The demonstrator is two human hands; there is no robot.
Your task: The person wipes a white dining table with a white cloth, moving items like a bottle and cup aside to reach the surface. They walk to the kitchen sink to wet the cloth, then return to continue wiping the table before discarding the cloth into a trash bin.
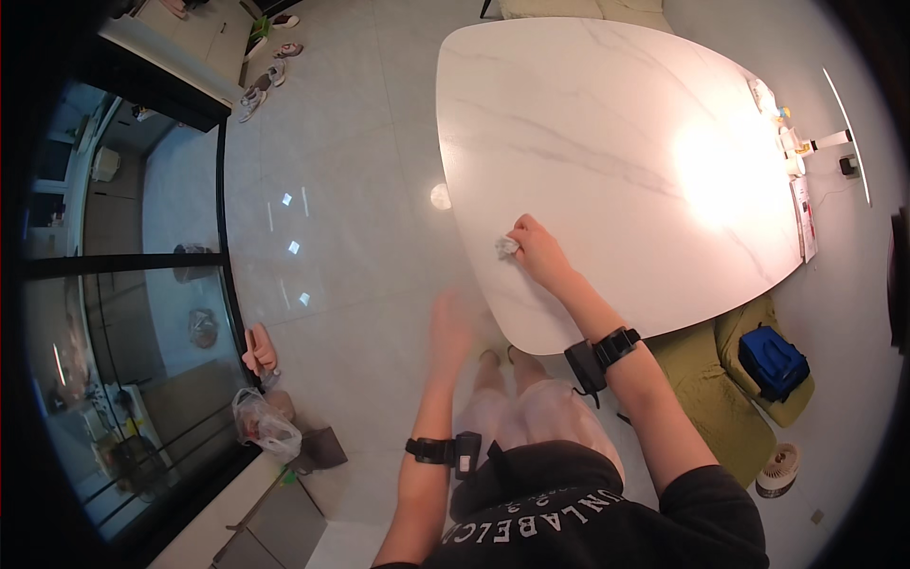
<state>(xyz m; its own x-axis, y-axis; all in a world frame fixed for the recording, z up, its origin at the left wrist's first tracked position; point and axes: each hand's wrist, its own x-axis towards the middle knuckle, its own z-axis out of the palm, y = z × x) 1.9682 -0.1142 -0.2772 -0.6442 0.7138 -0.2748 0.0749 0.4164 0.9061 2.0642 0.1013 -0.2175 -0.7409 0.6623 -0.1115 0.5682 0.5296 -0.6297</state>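
Note:
A crumpled whitish tissue or cloth (506, 247) is pinched in the fingers of my right hand (534, 245), just above or on the left edge area of a white marble-patterned table (569, 92). I cannot tell whether the wad touches the tabletop. My left hand (451, 320) hangs over the floor, left of the table's near corner. It is blurred, so its fingers do not show clearly, and nothing is plainly seen in it. Black straps with small boxes circle both forearms.
Cups (794, 166) and papers (805, 220) line the table's wall side. A green chair (711, 384) bears a blue bag (774, 363); a small fan (778, 469) stands behind. Leftward are pink slippers (260, 348), a plastic bag (264, 424) and a black-framed glass door (226, 213).

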